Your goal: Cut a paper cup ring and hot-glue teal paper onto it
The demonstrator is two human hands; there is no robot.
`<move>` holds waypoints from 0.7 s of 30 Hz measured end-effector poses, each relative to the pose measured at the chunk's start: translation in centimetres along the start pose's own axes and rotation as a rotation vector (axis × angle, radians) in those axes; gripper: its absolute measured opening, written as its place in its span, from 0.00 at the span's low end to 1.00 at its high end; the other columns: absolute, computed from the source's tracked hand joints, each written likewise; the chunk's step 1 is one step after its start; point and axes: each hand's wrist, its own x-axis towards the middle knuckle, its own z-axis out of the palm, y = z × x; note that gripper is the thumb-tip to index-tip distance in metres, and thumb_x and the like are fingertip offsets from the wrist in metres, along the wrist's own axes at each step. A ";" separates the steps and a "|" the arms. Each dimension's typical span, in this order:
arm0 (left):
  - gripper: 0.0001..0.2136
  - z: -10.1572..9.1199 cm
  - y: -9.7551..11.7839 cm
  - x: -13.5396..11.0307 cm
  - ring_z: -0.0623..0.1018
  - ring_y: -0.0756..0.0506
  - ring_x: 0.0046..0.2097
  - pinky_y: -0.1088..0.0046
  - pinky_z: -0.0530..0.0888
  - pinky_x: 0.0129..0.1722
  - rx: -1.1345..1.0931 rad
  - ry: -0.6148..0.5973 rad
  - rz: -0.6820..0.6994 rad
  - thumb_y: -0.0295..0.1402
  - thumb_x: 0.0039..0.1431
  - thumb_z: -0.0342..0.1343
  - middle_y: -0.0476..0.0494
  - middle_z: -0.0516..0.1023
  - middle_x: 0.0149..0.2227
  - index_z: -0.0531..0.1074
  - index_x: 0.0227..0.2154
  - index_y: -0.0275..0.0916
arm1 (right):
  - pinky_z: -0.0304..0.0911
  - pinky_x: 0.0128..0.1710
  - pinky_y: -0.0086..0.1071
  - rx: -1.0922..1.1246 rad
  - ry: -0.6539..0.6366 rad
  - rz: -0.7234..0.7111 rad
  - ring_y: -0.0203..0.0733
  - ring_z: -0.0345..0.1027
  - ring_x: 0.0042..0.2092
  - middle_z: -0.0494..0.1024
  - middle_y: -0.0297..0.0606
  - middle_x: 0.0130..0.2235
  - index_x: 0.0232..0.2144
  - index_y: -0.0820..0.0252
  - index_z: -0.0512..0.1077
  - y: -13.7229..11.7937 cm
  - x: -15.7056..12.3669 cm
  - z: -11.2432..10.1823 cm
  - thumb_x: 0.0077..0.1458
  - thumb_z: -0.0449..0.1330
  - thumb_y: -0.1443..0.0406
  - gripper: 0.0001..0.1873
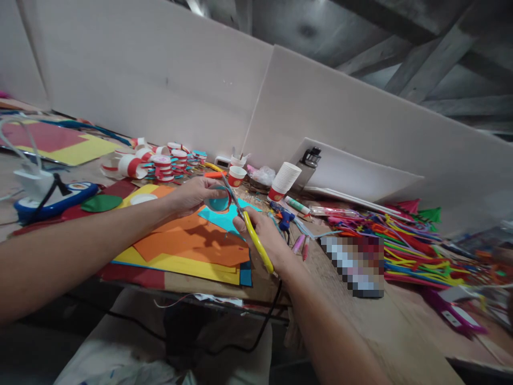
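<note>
My left hand (196,193) is closed on a short, round paper cup piece (218,199), its open side turned towards me and teal showing within its rim. Yellow-handled scissors (256,240) are gripped in my right hand (264,235). Their blades (231,188) point up and away, right beside the cup piece's right edge; whether they touch it I cannot tell. Beneath both hands lie a turquoise paper sheet (240,214), orange paper (192,246) and yellow paper (176,271).
Several cut red-and-white cup pieces (162,168) stand at the back left. Behind my hands are a single paper cup (236,176) and a cup stack (285,181). A blue glue gun (285,218) lies to the right, before colourful pipe cleaners (417,256). A blue power strip (60,202) sits left.
</note>
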 end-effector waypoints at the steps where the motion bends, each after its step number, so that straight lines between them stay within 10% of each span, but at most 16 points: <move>1: 0.06 0.0 0.0 0.0 0.76 0.51 0.29 0.76 0.72 0.33 0.011 0.002 -0.003 0.31 0.46 0.67 0.45 0.81 0.28 0.80 0.28 0.34 | 0.47 0.27 0.28 0.001 0.000 0.000 0.33 0.52 0.28 0.61 0.29 0.26 0.28 0.58 0.61 0.1 0.0 0.0 0.61 0.51 0.45 0.23; 21: 0.10 0.0 -0.1 0.0 0.77 0.50 0.30 0.74 0.73 0.34 -0.051 0.027 0.029 0.33 0.46 0.68 0.43 0.81 0.30 0.79 0.29 0.33 | 0.52 0.30 0.29 -0.016 0.013 0.008 0.36 0.57 0.31 0.66 0.31 0.29 0.32 0.57 0.63 0.3 0.2 0.0 0.60 0.52 0.46 0.21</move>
